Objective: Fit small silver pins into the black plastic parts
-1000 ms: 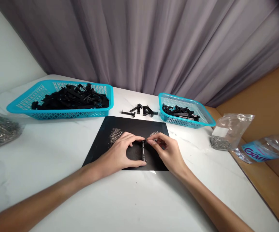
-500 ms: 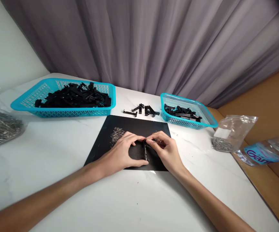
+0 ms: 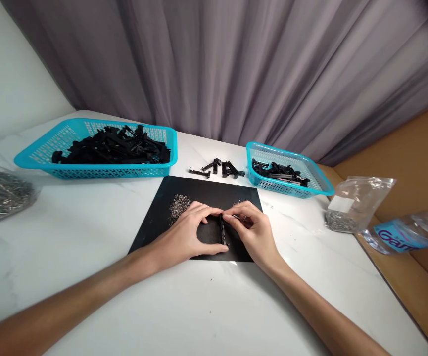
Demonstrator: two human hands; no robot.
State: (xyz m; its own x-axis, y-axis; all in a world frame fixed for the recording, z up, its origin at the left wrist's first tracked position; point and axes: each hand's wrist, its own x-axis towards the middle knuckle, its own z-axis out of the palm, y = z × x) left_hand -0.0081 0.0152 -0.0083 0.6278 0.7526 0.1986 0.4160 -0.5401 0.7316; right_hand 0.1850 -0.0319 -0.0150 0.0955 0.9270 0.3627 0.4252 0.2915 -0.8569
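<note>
A slim black plastic part [image 3: 222,231] stands lengthwise away from me over the black mat [image 3: 154,217]. My left hand [image 3: 188,228] grips it by its two ends, thumb at the near end and fingertips at the far end. My right hand [image 3: 253,225] is closed in a pinch at the part's far end; whatever lies between thumb and finger is too small to make out. A heap of tiny metal pieces [image 3: 178,206] lies on the mat beyond my left hand. Behind my right fingers shows a second small heap [image 3: 240,203], partly hidden.
Two blue baskets, a large left one [image 3: 110,171] and a smaller right one [image 3: 291,190], hold many black parts. Several loose black parts [image 3: 230,169] lie between them. Plastic bags of metal pieces stand left [image 3: 4,195] and right [image 3: 342,220], near a bottle [image 3: 403,233].
Both hands stay in nearly the same place on the black part. The view has shifted very slightly; nothing else visibly differs.
</note>
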